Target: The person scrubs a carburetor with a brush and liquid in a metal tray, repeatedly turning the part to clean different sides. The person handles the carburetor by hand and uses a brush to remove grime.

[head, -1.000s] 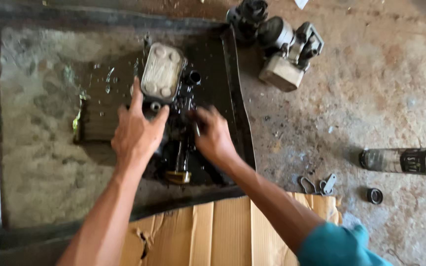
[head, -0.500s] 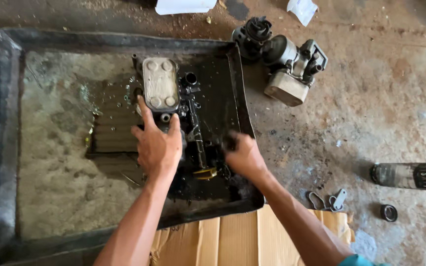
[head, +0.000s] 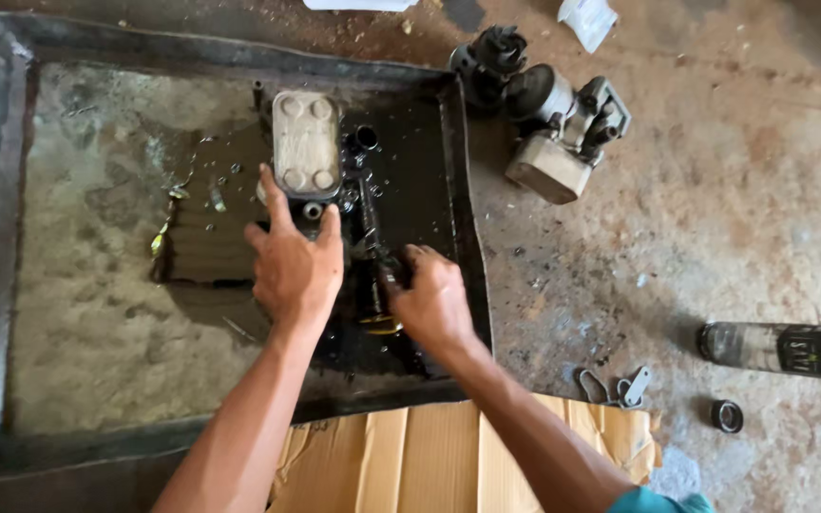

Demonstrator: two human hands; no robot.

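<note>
A dark, oily engine part (head: 358,204) lies in a shallow metal tray (head: 68,313); a pale ribbed rectangular cooler block (head: 305,142) sits on its far end. My left hand (head: 295,264) lies flat on the part just below the block, fingers spread and pressing down. Beside it, my right hand (head: 432,302) is curled on the part's near right side, fingers closed around a dark piece by a small brass-coloured fitting (head: 379,323). What exactly the right fingers hold is hidden.
Dirty liquid and grit cover the tray's left half. Beyond the tray's far right corner lies a metal pump assembly (head: 553,128). A plastic bottle (head: 781,349) lies on its side at right, with a small ring (head: 726,414) and metal clips (head: 615,387) nearby. Flattened cardboard (head: 429,456) lies under my arms.
The view has shifted, so the tray sits lower and further right in frame. My right hand moved from the part's middle to its near right side. The left hand stays pressed below the block.
</note>
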